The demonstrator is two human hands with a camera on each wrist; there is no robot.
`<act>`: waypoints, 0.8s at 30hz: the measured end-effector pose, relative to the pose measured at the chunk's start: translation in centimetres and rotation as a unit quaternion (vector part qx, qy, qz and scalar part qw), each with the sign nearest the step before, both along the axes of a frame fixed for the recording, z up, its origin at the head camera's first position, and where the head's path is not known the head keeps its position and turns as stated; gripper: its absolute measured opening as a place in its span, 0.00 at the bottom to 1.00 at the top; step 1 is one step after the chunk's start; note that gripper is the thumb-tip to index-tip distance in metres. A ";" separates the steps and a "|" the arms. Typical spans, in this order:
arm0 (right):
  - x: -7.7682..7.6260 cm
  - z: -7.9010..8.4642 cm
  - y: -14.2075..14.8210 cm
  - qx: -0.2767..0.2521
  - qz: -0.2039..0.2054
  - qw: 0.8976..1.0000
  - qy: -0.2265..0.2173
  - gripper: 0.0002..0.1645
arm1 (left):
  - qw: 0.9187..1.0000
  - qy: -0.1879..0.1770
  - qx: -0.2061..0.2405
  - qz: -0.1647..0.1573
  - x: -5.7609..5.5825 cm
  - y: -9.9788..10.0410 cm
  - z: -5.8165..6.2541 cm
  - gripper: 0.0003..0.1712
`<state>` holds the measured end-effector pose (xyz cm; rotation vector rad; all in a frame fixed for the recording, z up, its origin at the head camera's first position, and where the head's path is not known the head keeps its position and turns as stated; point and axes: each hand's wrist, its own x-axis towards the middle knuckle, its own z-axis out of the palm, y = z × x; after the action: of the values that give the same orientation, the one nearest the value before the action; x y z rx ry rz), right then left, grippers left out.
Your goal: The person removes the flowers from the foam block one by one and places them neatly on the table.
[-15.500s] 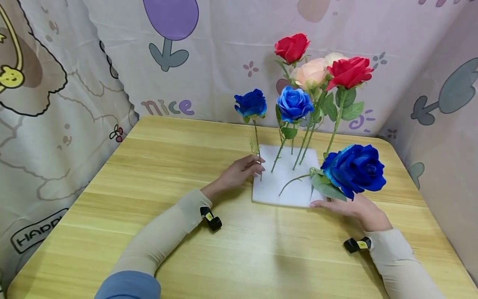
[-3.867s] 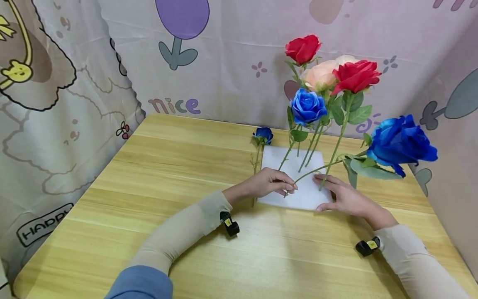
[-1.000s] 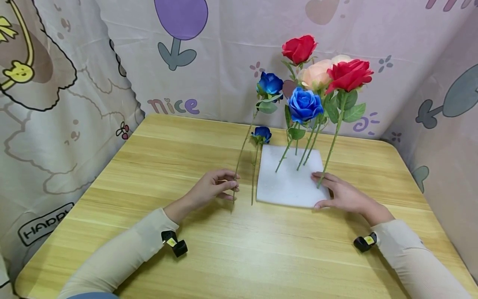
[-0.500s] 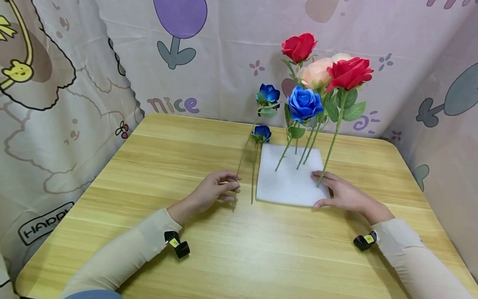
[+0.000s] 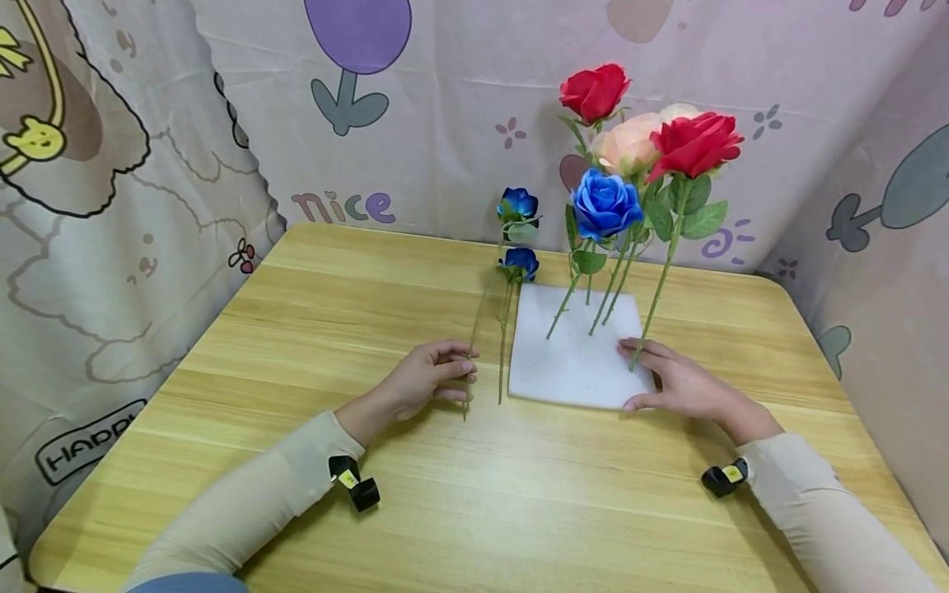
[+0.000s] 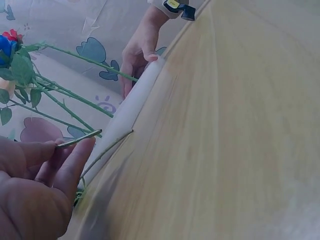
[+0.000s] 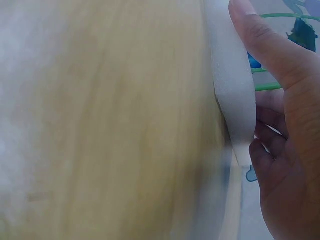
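My left hand (image 5: pixel 426 380) pinches the lower stem of a blue rose (image 5: pixel 517 203) between thumb and fingers, left of a white foam board (image 5: pixel 571 375). The held rose leans away, its head toward the table's back edge; the left wrist view shows the stem's cut end at the fingertips. A second blue rose (image 5: pixel 519 264) lies along the board's left side. My right hand (image 5: pixel 685 385) rests at the board's front right corner, thumb at the front edge and extended fingers on top, behind a red rose's stem (image 5: pixel 656 296).
Several roses stand upright in the foam: a bright blue rose (image 5: pixel 605 204), a red rose (image 5: pixel 595 93), a peach rose (image 5: pixel 626 148) and pale petals behind. The wooden table (image 5: pixel 474 494) meets a printed curtain (image 5: pixel 445 148) at the back.
My left hand has drawn the large blue rose from the foam and carried it left; over the last second its head has sunk lower. The right hand stays at the board's corner.
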<state>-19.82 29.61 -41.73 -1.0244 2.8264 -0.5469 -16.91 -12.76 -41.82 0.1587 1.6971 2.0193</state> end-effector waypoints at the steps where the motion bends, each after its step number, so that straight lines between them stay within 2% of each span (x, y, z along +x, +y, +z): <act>1: 0.0 0.0 0.0 0.000 0.000 1.000 0.000 0.58 | 1.000 -0.004 0.002 0.002 0.0 -0.1 0.0 0.21; 24: 0.1 0.0 0.1 0.002 0.003 1.000 0.011 0.59 | 0.997 -0.068 0.008 0.018 0.4 -1.6 -0.7 0.20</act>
<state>-19.71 29.67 -41.69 -1.0451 2.8399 -0.5341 -16.52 -14.36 -42.57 -0.0048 1.6119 2.0216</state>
